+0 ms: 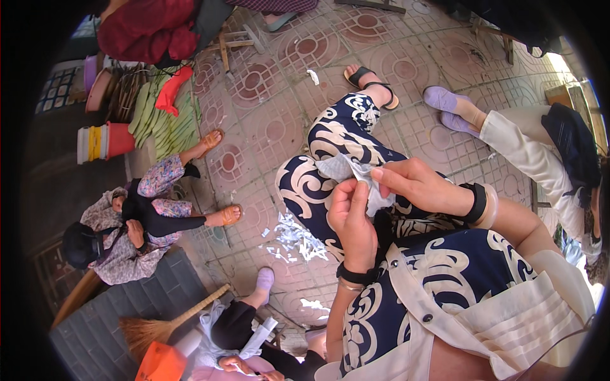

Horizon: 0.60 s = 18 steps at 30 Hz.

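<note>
Handling the thin, crumpled, whitish sheet of paper or cloth [335,166] just right of the frame's centre should go best with the left hand [354,222] and right hand [416,185] closed on it, as here, in neighbouring thumb-and-finger pinches for fine control.

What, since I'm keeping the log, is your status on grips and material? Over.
Left grip: pinching thin white piece, cloth or paper unclear. Right grip: pinching it too. White scraps on floor, not in the way.
</note>
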Each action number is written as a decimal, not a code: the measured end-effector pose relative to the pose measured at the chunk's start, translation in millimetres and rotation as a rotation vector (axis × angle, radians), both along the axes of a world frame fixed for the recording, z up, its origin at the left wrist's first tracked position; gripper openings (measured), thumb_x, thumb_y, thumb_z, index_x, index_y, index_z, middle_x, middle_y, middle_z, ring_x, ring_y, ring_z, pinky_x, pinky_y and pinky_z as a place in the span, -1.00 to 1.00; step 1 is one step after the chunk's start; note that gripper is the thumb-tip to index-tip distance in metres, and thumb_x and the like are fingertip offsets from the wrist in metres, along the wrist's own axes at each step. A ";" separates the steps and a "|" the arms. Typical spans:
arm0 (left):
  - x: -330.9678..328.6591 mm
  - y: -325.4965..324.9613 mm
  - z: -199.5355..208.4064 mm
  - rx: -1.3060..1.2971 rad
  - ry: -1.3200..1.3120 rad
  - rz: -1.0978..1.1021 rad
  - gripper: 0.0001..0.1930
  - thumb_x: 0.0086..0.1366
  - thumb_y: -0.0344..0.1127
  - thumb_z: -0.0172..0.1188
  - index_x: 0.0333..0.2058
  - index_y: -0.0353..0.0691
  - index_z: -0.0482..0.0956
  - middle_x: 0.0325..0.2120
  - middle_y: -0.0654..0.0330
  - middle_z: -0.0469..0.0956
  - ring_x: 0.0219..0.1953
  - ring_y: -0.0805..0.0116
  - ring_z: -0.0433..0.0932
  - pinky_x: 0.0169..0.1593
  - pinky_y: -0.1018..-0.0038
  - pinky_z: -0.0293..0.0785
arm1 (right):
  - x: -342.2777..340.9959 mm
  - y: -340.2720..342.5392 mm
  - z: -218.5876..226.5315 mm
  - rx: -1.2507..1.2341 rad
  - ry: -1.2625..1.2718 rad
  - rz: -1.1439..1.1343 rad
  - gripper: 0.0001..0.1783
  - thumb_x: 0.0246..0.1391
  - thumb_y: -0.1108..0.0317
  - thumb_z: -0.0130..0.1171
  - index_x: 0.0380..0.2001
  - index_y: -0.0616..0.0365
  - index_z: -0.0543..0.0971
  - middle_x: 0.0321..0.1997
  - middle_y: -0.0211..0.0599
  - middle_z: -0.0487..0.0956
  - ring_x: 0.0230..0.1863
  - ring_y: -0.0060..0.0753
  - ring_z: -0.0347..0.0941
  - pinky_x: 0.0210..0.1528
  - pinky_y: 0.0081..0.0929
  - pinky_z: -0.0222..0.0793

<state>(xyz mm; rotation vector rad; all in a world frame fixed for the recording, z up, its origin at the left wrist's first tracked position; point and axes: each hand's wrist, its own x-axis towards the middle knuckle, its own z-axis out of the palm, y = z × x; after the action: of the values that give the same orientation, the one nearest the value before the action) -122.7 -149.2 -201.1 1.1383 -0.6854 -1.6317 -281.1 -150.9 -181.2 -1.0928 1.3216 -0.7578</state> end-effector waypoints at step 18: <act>2.4 -0.1 2.6 -0.012 0.023 -0.013 -0.88 0.36 -0.37 0.12 -0.24 -0.31 0.49 -0.34 0.31 0.53 -0.34 0.65 0.44 -0.23 0.71 0.32 | -2.1 -0.7 0.4 -0.024 0.030 0.045 -0.41 0.28 -0.04 -0.02 -0.64 0.22 0.56 -0.75 -0.28 0.39 -0.64 -0.46 0.28 -0.51 -0.41 0.21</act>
<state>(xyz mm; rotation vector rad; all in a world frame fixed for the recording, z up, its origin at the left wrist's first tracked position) -120.3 -149.3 -198.5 1.1070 -0.6881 -1.6474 -283.2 -151.6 -180.8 -1.1533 1.3116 -0.7288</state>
